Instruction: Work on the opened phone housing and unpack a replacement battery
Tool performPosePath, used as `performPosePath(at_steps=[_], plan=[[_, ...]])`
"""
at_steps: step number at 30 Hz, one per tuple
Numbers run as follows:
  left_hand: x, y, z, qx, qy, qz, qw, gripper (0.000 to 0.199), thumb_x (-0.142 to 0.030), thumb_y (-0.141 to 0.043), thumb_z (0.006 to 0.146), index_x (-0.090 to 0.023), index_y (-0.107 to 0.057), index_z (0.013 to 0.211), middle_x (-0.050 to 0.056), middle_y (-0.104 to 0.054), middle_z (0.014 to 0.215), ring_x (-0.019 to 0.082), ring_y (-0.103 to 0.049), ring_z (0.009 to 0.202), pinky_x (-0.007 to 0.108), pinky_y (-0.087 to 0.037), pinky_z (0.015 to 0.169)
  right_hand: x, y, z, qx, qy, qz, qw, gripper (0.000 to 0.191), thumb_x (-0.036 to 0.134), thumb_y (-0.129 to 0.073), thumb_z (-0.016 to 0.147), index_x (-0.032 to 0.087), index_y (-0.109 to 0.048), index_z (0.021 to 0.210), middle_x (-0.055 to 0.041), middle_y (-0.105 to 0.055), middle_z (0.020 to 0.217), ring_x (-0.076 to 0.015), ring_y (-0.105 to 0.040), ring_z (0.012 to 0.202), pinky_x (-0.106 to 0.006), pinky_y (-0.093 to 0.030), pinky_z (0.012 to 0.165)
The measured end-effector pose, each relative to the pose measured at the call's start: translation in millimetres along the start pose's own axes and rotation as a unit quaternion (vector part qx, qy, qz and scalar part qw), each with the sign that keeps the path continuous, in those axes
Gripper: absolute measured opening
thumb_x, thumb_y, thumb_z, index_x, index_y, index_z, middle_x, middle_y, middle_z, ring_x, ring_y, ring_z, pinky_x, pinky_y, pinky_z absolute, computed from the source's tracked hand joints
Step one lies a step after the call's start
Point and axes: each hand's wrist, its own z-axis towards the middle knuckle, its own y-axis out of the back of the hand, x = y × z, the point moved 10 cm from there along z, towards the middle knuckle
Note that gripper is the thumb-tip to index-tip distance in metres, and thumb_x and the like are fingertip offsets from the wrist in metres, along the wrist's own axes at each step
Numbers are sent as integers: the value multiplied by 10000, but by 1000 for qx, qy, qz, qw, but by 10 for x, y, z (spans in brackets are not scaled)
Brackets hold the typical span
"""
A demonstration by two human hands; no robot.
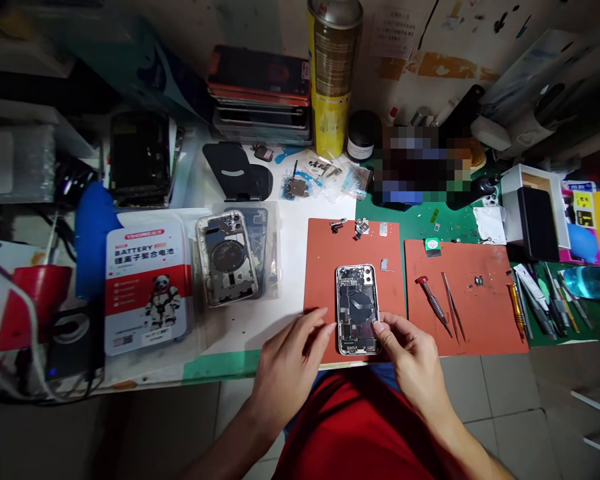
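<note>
Right hand (pixel 414 350) pinches an opened phone (pixel 359 310) by its edge; left hand (pixel 291 353), half-open, empty, is just beside it.

Opened phone (pixel 359 310), interior exposed. A pale, rounded rim encloses dark, densely packed components; camera lenses (pixel 367 280) sit at 1 o'clock, and a dark rounded area occupies the centre. The device lies flat on a brick-red mat (pixel 321 260), near its 6 o'clock edge, top pointing just short of 12.
</note>
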Motion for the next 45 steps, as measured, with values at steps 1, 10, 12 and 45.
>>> performPosePath(at_steps=[1, 10, 12, 45], plan=[[-144, 35, -19, -11, -82, 42, 996, 223, -301, -669, 1062, -225, -701, 1269, 55, -839, 1057, 214, -813, 937, 340, -641, 906, 25, 4, 13, -9, 7, -12, 1000, 518, 675, -673, 960, 187, -804, 1074, -82, -815, 932, -242, -731, 810, -344, -602, 749], [-412, -232, -123, 97, -306, 191, 928, 464, -374, -720, 1020, -78, -642, 1369, 160, -659, 1541, 320, -654, 1328, 473, -530, 1083, 260, 56, 4, -88, 98, -136, 982, 384, 560, -664, 1005, 217, -836, 991, -89, -802, 929, -233, -724, 776, -334, -568, 696], [-384, -272, -118, 103, -310, 207, 922, 452, -367, -724, 1018, -89, -652, 1367, 141, -648, 1558, 323, -651, 1323, 477, -521, 1083, 292, 61, 0, -98, 112, -160, 976, 351, 528, -661, 1017, 224, -832, 973, -76, -788, 901, -219, -710, 744, -324, -544, 677], [-360, -232, -40, 39, -348, 181, 919, 408, -305, -662, 1063, -119, -655, 1426, 149, -752, 1406, 305, -717, 1203, 432, -525, 991, 490, 952, -27, -213, 216, -483, 821, 357, 415, -460, 1134, 193, -740, 1135, -120, -738, 1049, -255, -716, 908, -355, -513, 747]])
